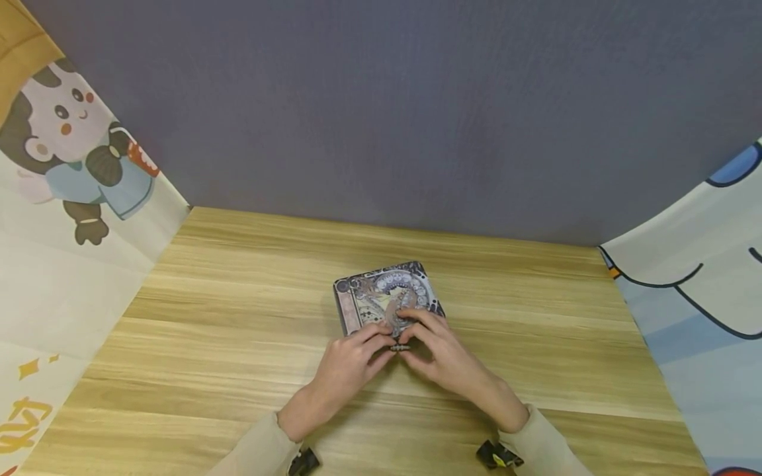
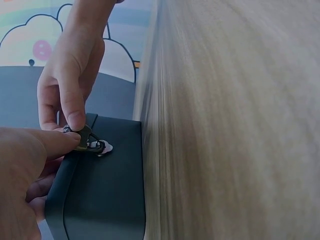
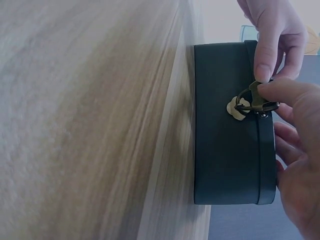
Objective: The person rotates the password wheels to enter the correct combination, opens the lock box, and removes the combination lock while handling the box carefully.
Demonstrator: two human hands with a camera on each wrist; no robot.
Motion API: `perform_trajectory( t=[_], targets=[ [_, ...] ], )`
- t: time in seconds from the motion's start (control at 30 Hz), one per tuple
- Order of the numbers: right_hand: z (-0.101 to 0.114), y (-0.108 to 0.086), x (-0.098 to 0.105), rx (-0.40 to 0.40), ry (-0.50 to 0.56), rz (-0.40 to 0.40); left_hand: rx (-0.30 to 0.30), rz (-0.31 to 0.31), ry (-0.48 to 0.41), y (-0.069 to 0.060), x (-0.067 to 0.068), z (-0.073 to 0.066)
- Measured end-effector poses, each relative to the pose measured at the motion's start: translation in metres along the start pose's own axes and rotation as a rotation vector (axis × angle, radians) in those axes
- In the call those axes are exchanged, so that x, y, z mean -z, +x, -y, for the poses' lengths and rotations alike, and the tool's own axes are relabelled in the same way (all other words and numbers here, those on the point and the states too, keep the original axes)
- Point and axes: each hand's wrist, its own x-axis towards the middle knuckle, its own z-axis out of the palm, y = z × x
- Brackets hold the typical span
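Note:
A dark box (image 3: 225, 150) with a printed, illustrated lid (image 1: 372, 291) sits on the table, its front side towards the person. On that front is a bronze-coloured metal latch (image 3: 257, 97), its wire loop around a small flower-shaped plate (image 3: 236, 109). My left hand (image 1: 347, 360) pinches the latch from the left, its thumb (image 2: 62, 142) on the metal. From the other side my right hand (image 1: 443, 350) pinches it too, thumb (image 3: 287, 92) on the latch and fingers bent over the lid's edge. The thumb tips nearly meet. The fingers partly cover the latch.
The wood-grain table (image 1: 238, 291) extends around the box. A grey panel (image 1: 381, 119) rises behind it. Printed cartoon sheets (image 1: 77, 145) stand along the left and right sides. Dark straps (image 1: 499, 455) are on both wrists, by the light sleeves.

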Motion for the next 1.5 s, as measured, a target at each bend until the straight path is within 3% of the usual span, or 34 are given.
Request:
perform_trajectory(
  t=[1.5],
  targets=[
    [0.0017, -0.0004, -0.0001, -0.012, -0.001, -0.002, 0.012, 0.015, 0.006, 0.0001, 0.0014, -0.0005]
  ],
)
